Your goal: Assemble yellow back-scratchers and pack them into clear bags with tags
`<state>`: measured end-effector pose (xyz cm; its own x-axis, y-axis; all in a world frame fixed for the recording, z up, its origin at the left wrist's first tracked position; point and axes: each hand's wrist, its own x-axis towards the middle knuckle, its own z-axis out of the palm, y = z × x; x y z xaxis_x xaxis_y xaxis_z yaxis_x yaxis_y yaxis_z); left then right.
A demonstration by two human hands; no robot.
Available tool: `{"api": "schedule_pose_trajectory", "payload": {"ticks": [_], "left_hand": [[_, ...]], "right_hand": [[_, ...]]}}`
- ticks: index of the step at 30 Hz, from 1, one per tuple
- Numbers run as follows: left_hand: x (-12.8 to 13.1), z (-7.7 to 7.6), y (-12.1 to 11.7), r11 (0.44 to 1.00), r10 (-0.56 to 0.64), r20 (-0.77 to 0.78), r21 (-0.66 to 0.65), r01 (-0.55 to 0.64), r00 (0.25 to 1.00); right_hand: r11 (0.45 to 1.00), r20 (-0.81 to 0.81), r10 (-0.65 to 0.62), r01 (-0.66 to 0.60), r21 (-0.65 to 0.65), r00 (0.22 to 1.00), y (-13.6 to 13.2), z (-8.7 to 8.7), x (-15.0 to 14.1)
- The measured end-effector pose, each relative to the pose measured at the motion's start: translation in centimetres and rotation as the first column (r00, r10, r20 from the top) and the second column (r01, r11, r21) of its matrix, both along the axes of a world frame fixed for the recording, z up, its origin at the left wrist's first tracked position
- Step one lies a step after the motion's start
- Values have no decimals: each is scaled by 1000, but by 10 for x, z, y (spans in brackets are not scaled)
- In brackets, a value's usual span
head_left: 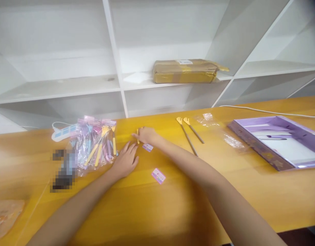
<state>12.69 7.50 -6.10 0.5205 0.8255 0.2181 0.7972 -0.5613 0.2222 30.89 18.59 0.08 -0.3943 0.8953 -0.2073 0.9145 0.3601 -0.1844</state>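
Observation:
My right hand (147, 135) is closed around a short yellow stick-like piece (138, 136), most of it hidden by the fingers. Beside it, my left hand (127, 159) lies on the table with its fingers stretched out, holding nothing. A small printed card (147, 147) is just below the right hand, and another pink-edged card (158, 175) lies closer to me. Left of my hands, back scratchers with yellow handles (99, 150) rest on a pile of plastic-wrapped ones (81, 153). Two metal rods with yellow claw heads (189, 136) lie to the right.
An open purple box (257, 147) with papers and a pen stands at the right. Clear plastic wrappers (233, 140) lie beside it. A white power strip (62, 133) sits behind the pile. On the shelf at the back is a taped cardboard box (185, 71).

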Motion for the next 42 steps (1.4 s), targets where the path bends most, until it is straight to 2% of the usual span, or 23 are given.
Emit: {"api": "schedule_pose_trajectory", "payload": {"ticks": [3,5,9,12,15,18,21,23,26,28,31,34,36,37,40,42], "left_hand": [[0,3,-2,1000,-7,-2,-3,7,1000],[2,6,-5,997,-70,-7,-16,70,998],[7,11,-12,954,-290,-10,-78,288,957],[11,15,-16,933,-349,35,-84,351,937],[13,19,-19,918,-385,84,-70,391,919],[14,22,-22,879,-467,125,-45,475,876],[15,21,-25,847,-527,135,-3,532,839],[17,17,-27,810,-583,125,14,586,803],[17,10,-31,693,-716,145,37,720,682],[16,7,-33,648,-758,175,96,755,629],[13,6,-32,681,-732,203,193,706,650],[7,7,-28,767,-641,234,205,607,731],[4,6,-26,805,-593,247,192,561,766],[3,5,-25,810,-587,248,182,558,771],[3,1,-25,805,-586,284,101,584,759],[4,-2,-25,804,-554,350,-9,594,755]], "right_hand": [[997,47,-72,70,42,996,5,-4,-14],[995,80,-83,79,52,993,5,-6,-12],[998,181,-67,64,22,981,3,-6,11],[997,266,-51,64,-40,963,4,-2,29],[994,308,-62,86,-67,949,6,5,32],[998,252,-46,36,46,967,2,11,17],[976,136,98,-122,179,986,-8,13,-12],[930,71,272,-281,236,960,-13,9,-32],[778,58,542,-527,341,838,-17,-1,-56],[686,98,630,-611,395,770,-16,-9,-64],[640,149,659,-654,404,737,-14,-15,-66],[611,215,671,-694,380,709,-14,-13,-57],[621,221,645,-671,406,731,-15,-8,-45],[646,191,617,-630,432,764,-17,-5,-37],[776,-33,465,-389,497,885,-29,10,-9],[847,-203,341,-207,490,918,-46,23,10]]}}
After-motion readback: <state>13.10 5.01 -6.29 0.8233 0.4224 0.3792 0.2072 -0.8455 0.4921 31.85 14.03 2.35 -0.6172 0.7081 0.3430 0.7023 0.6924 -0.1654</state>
